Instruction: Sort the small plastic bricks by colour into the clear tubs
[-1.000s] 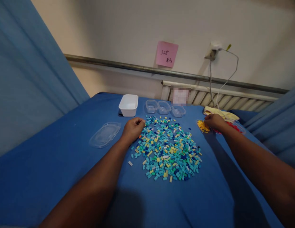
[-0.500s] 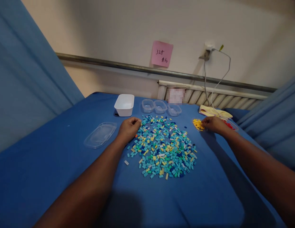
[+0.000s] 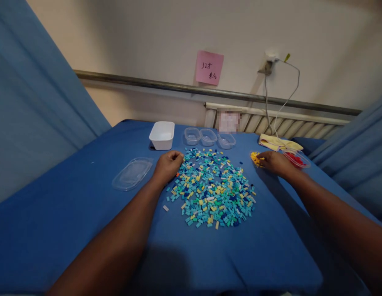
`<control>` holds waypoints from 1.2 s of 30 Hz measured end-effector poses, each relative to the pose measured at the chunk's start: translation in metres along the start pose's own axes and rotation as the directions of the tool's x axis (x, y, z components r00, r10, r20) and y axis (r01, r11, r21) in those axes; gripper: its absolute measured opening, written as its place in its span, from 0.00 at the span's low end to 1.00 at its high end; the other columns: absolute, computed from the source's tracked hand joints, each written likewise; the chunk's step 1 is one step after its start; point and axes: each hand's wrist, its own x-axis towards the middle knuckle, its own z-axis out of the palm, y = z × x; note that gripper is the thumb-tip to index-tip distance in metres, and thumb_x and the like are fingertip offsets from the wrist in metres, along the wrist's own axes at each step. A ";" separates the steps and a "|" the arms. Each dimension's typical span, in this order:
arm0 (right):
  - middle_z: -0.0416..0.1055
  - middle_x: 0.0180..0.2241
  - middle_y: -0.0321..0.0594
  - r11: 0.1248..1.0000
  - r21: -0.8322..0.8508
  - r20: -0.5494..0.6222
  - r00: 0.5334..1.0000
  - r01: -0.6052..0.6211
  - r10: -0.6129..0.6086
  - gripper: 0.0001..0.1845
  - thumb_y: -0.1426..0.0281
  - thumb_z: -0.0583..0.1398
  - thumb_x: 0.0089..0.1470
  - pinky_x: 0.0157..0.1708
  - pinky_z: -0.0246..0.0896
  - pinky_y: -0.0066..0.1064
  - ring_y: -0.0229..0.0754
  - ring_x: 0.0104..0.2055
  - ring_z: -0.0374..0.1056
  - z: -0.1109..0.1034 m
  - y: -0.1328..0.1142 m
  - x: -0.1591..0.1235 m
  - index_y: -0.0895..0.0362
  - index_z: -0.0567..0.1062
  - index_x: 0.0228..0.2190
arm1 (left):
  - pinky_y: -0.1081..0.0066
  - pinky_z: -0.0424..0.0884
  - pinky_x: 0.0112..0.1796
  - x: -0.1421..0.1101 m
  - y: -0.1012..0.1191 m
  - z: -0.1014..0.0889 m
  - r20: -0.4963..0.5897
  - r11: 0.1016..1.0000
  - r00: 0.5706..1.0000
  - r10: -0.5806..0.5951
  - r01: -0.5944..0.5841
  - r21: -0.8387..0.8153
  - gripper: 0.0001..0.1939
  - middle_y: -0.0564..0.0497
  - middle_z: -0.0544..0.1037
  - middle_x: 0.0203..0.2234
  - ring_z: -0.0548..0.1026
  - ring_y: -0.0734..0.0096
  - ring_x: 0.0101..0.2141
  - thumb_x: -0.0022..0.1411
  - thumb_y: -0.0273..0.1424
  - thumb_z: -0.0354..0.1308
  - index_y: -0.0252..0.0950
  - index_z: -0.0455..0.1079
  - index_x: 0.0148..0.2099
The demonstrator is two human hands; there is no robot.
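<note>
A broad heap of small toy building bricks [image 3: 209, 193], mostly turquoise with pale yellow, green, dark blue and white ones, is spread on the blue cover. At its upper left edge rests my left hand [image 3: 168, 165], fingers curled together; whatever lies between them is hidden. My right hand [image 3: 274, 161] is at the far right, its closed fingertips over the yellow bricks [image 3: 255, 158] in a small clear tub. I cannot make out whether it pinches a brick. Red bricks [image 3: 297, 159] fill a clear tub just beyond that wrist. An orange brick [image 3: 178, 174] lies beside my left hand.
A white tub [image 3: 162, 144] and three clear tubs, including a middle one [image 3: 208, 143], stand behind the heap. A clear lid [image 3: 132, 174] lies left. A yellow cloth [image 3: 279, 142] and a hanging cable [image 3: 292, 95] are at the back right. Blue curtains flank both sides.
My right fingertips have shifted slightly leftward over the yellow bricks. More of the red bricks' tub shows behind the wrist. My left hand stays at the heap's edge; the view has shifted slightly.
</note>
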 end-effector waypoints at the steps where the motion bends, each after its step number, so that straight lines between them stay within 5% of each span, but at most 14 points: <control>1: 0.85 0.53 0.48 1.000 -0.010 0.004 1.000 0.017 -0.017 0.18 0.68 0.63 0.62 0.52 0.70 0.38 0.54 0.53 0.80 0.000 -0.001 -0.002 0.53 0.88 0.49 | 0.70 0.67 0.32 0.000 0.000 0.000 -0.001 1.000 1.000 -0.005 0.005 0.000 0.18 0.50 0.83 0.30 0.76 0.65 0.30 0.64 0.47 0.62 0.36 0.80 0.38; 6: 0.85 0.52 0.51 0.996 -0.044 -0.003 0.997 0.072 -0.072 0.14 0.69 0.61 0.64 0.55 0.70 0.41 0.56 0.54 0.80 -0.011 -0.016 -0.020 0.54 0.88 0.44 | 0.70 0.67 0.32 -0.001 -0.001 0.001 -0.002 1.000 1.000 -0.003 0.003 0.021 0.17 0.50 0.82 0.29 0.75 0.66 0.30 0.65 0.46 0.61 0.37 0.80 0.37; 9: 0.85 0.51 0.48 0.972 0.075 -0.075 0.973 0.223 -0.217 0.15 0.69 0.60 0.67 0.57 0.72 0.42 0.54 0.54 0.80 -0.021 -0.052 -0.039 0.53 0.87 0.47 | 0.70 0.66 0.32 -0.001 0.000 0.001 0.004 0.999 1.000 -0.015 0.015 0.038 0.17 0.51 0.82 0.29 0.75 0.66 0.30 0.65 0.46 0.61 0.37 0.80 0.38; 11: 0.85 0.51 0.44 0.864 0.249 -0.093 0.899 0.438 -0.428 0.15 0.68 0.60 0.68 0.58 0.73 0.43 0.50 0.54 0.80 -0.023 -0.086 -0.053 0.50 0.86 0.50 | 0.70 0.66 0.32 -0.002 0.002 0.001 0.009 0.999 1.000 -0.019 0.018 0.045 0.18 0.51 0.82 0.29 0.75 0.66 0.30 0.65 0.46 0.62 0.36 0.80 0.38; 13: 0.84 0.53 0.44 0.697 0.360 -0.109 0.770 0.620 -0.628 0.14 0.68 0.62 0.69 0.60 0.72 0.46 0.50 0.57 0.79 -0.021 -0.120 -0.065 0.49 0.85 0.50 | 0.70 0.66 0.32 -0.003 0.005 0.000 0.013 0.999 1.000 -0.013 0.013 0.045 0.18 0.51 0.82 0.29 0.74 0.66 0.30 0.64 0.47 0.61 0.36 0.80 0.38; 16: 0.84 0.50 0.45 0.608 0.381 -0.047 0.671 0.697 -0.739 0.11 0.70 0.61 0.70 0.58 0.73 0.45 0.49 0.54 0.79 -0.013 -0.146 -0.077 0.50 0.85 0.46 | 0.69 0.66 0.32 -0.006 0.009 -0.001 0.013 0.999 1.000 -0.013 0.013 0.047 0.18 0.51 0.81 0.29 0.74 0.66 0.29 0.64 0.47 0.61 0.36 0.80 0.38; 22: 0.84 0.43 0.42 0.674 0.505 -0.017 0.787 0.539 -0.616 0.09 0.67 0.62 0.71 0.47 0.75 0.37 0.45 0.45 0.80 -0.010 -0.120 -0.092 0.52 0.84 0.45 | 0.69 0.68 0.33 -0.010 0.017 -0.001 0.010 0.994 1.000 0.024 -0.025 0.106 0.18 0.49 0.82 0.30 0.76 0.63 0.32 0.66 0.45 0.60 0.37 0.81 0.41; 26: 0.84 0.43 0.42 0.669 0.505 -0.082 0.802 0.546 -0.592 0.10 0.65 0.61 0.72 0.47 0.74 0.38 0.46 0.45 0.80 -0.010 -0.116 -0.098 0.50 0.83 0.46 | 0.66 0.73 0.40 -0.021 0.044 -0.005 0.131 0.961 0.980 0.149 -0.174 0.213 0.15 0.48 0.85 0.37 0.80 0.59 0.38 0.67 0.42 0.60 0.40 0.84 0.47; 28: 0.84 0.46 0.44 0.616 0.478 -0.149 0.749 0.626 -0.646 0.11 0.66 0.60 0.73 0.52 0.74 0.41 0.48 0.49 0.79 -0.009 -0.125 -0.100 0.50 0.83 0.49 | 0.64 0.74 0.45 -0.031 0.061 -0.007 0.347 0.938 0.909 0.231 -0.303 0.170 0.14 0.47 0.85 0.42 0.81 0.57 0.42 0.67 0.40 0.61 0.42 0.85 0.47; 30: 0.84 0.49 0.46 0.548 0.459 -0.156 0.671 0.699 -0.725 0.13 0.69 0.57 0.74 0.55 0.72 0.42 0.48 0.52 0.78 -0.010 -0.135 -0.104 0.51 0.82 0.51 | 0.63 0.74 0.48 -0.043 0.076 -0.009 0.586 0.911 0.769 0.255 -0.394 0.121 0.11 0.47 0.85 0.42 0.81 0.57 0.44 0.67 0.39 0.63 0.45 0.86 0.45; 32: 0.83 0.49 0.46 0.520 0.438 -0.117 0.620 0.733 -0.776 0.15 0.71 0.56 0.74 0.54 0.72 0.42 0.48 0.52 0.78 -0.011 -0.141 -0.108 0.51 0.82 0.51 | 0.65 0.73 0.47 -0.053 0.084 -0.010 0.712 0.874 0.651 0.262 -0.472 0.111 0.08 0.48 0.84 0.41 0.81 0.58 0.44 0.67 0.35 0.64 0.47 0.86 0.44; 34: 0.83 0.45 0.45 0.538 0.408 -0.078 0.615 0.738 -0.785 0.14 0.72 0.57 0.74 0.50 0.72 0.41 0.47 0.47 0.77 -0.013 -0.141 -0.111 0.52 0.83 0.49 | 0.66 0.73 0.47 -0.058 0.088 -0.012 0.760 0.823 0.589 0.274 -0.552 0.132 0.09 0.49 0.83 0.40 0.81 0.60 0.44 0.68 0.32 0.63 0.47 0.85 0.44; 36: 0.83 0.41 0.44 0.575 0.381 -0.075 0.644 0.724 -0.761 0.11 0.71 0.59 0.73 0.45 0.71 0.39 0.47 0.43 0.77 -0.012 -0.136 -0.112 0.52 0.83 0.47 | 0.67 0.72 0.46 -0.059 0.089 -0.015 0.774 0.766 0.573 0.267 -0.614 0.190 0.10 0.49 0.82 0.41 0.80 0.62 0.44 0.69 0.29 0.60 0.44 0.83 0.45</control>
